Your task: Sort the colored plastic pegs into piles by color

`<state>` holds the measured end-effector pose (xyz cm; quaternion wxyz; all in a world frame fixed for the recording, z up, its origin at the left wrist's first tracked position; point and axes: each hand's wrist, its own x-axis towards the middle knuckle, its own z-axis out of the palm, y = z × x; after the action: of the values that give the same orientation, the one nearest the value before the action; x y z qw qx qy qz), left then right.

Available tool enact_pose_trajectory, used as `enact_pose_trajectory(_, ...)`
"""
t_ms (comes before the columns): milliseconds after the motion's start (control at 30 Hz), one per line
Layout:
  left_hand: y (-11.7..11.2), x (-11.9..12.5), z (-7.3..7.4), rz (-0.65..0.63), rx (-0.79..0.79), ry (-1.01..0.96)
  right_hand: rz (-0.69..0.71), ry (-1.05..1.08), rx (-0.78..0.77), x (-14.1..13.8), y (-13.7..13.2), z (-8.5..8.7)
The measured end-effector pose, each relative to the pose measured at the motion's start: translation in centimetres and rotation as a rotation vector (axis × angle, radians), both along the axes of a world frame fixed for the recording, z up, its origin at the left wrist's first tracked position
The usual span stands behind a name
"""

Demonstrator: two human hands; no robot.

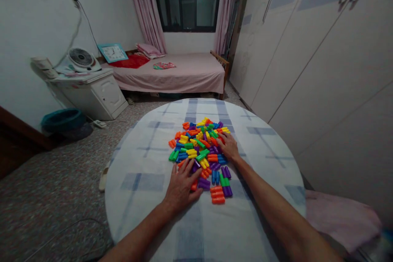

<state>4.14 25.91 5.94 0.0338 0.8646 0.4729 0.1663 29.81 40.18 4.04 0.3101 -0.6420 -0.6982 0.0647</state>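
A heap of small plastic building blocks (190, 146) in orange, yellow, green, blue and purple lies spread in the middle of the round table. My left hand (183, 182) rests at the heap's near left side, fingers spread over purple and orange blocks. On the right edge of the heap, my right hand (229, 147) reaches in with its fingers apart, touching orange and purple pieces. Both hands appear to hold nothing. Nearer to me lie a stack of orange blocks (217, 195), a green block (224, 180) between purple ones, and a blue block (215, 177).
A white cloth with blue-grey checks covers the round table (138, 204). Beyond it stand a bed (190, 73) under the window and a white cabinet (104, 94) bearing a fan (82, 58). A tall wardrobe (294, 49) lines the right; a teal bin (63, 120) is at left.
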Motion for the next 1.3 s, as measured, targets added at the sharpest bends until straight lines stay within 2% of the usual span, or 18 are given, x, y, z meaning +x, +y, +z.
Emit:
enact_pose_trajectory(167, 2.0, -1.8, 0.1, 0.081, 0.06, 0.003, -0.015, 0.009, -0.002, -5.7, -2.5, -0.4)
enact_pose_trajectory(333, 4.9, -4.2, 0.3, 0.217, 0.078, 0.04, -0.012, 0.026, -0.045, -10.2, -2.3, 0.6)
enact_pose_trajectory(433, 5.5, -5.2, 1.0, 0.27, 0.053, 0.033, 0.024, 0.058, -0.118, -9.7, -3.0, 2.0)
enact_pose_trajectory(533, 3.7, -5.4, 2.0, 0.287, 0.071, 0.011, 0.114, 0.051, -0.101, -6.3, -7.2, 2.8)
enact_pose_trajectory(600, 1.3, -5.0, 2.3, 0.209, 0.116, 0.008, 0.271, 0.0, -0.082, -3.8, -11.6, 2.6)
enact_pose_trajectory(667, -1.2, -4.2, 2.0, -0.01, 0.111, 0.036, 0.416, -0.097, -0.109, -2.2, -15.9, 2.0)
enact_pose_trajectory(733, -2.9, -3.2, 1.2, -0.218, 0.066, 0.076, 0.501, -0.193, -0.135, -2.0, -18.7, 1.3)
enact_pose_trajectory(767, -3.2, -2.7, 0.7, -0.259, 0.046, 0.089, 0.51, -0.228, -0.133, -2.5, -19.3, 1.0)
enact_pose_trajectory(800, -3.2, -2.4, 0.2, -0.258, 0.032, 0.099, 0.503, -0.252, -0.124, -3.1, -19.2, 0.8)
enact_pose_trajectory(867, -2.0, -2.0, -0.4, -0.166, 0.033, 0.108, 0.465, -0.278, -0.087, -4.9, -17.5, 0.6)
enact_pose_trajectory(967, 1.5, -2.5, -0.3, 0.003, 0.071, 0.105, 0.424, -0.298, -0.027, -7.5, -12.9, 0.9)
enact_pose_trajectory(1100, 6.3, -3.8, 0.4, 0.107, 0.116, 0.095, 0.393, -0.317, 0.024, -9.7, -6.5, 1.0)
enact_pose_trajectory(1200, 9.3, -4.3, 0.4, 0.145, 0.119, 0.086, 0.374, -0.328, 0.031, -10.1, -3.0, 1.1)
enact_pose_trajectory(1300, 11.4, -4.5, 0.6, 0.194, 0.11, 0.079, 0.414, -0.333, 0.066, -8.7, -0.2, 1.8)
